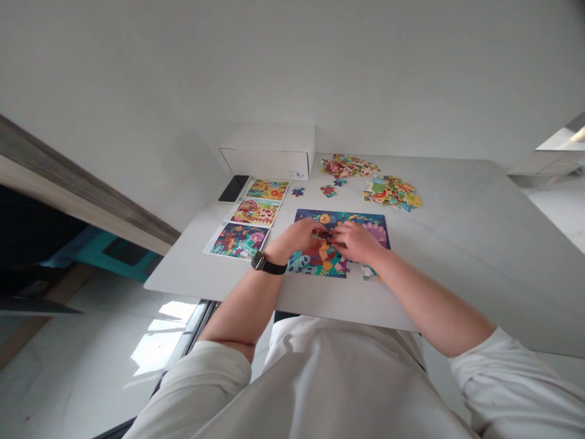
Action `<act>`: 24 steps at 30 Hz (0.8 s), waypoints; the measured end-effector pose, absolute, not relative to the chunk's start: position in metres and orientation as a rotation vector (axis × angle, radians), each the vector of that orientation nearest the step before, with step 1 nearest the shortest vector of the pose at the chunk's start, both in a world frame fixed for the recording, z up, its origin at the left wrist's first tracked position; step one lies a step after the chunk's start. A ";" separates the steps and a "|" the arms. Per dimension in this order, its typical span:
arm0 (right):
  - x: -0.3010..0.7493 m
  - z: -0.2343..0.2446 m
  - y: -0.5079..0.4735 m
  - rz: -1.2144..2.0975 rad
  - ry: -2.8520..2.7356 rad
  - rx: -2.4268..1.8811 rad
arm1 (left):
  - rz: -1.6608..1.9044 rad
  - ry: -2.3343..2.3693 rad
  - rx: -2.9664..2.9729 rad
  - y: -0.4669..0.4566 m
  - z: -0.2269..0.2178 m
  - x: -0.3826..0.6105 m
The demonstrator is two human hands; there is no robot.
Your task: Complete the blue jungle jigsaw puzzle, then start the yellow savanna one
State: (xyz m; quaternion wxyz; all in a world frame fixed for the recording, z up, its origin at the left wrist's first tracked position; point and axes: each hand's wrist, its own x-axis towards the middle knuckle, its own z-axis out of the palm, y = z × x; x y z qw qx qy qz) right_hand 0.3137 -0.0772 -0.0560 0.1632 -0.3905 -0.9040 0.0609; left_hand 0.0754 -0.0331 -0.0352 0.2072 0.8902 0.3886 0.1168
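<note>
My left hand and my right hand meet over an assembled colourful jigsaw puzzle, their fingertips close together near its middle. The hands hide the puzzle's centre, so I cannot tell whether they hold a piece. A loose jigsaw piece lies by the puzzle's lower right corner, below my right wrist. Farther off are two heaps of jigsaw pieces and a few single pieces. Left of the puzzle, three picture cards lie in a column.
A white cardboard box and a black smartphone stand at the far edge of the light grey table. A black wristwatch is on my left wrist. The table's near edge runs close to my white shirt.
</note>
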 end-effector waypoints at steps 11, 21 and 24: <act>0.323 -0.060 -0.077 0.201 -2.543 -1.060 | 0.347 1.141 2.466 -0.032 -0.040 0.075; 0.322 -0.054 -0.078 0.241 -2.523 -1.089 | 0.302 1.253 2.448 -0.031 -0.042 0.079; 0.323 -0.057 -0.078 0.248 -2.504 -1.097 | 0.323 1.249 2.421 -0.030 -0.042 0.080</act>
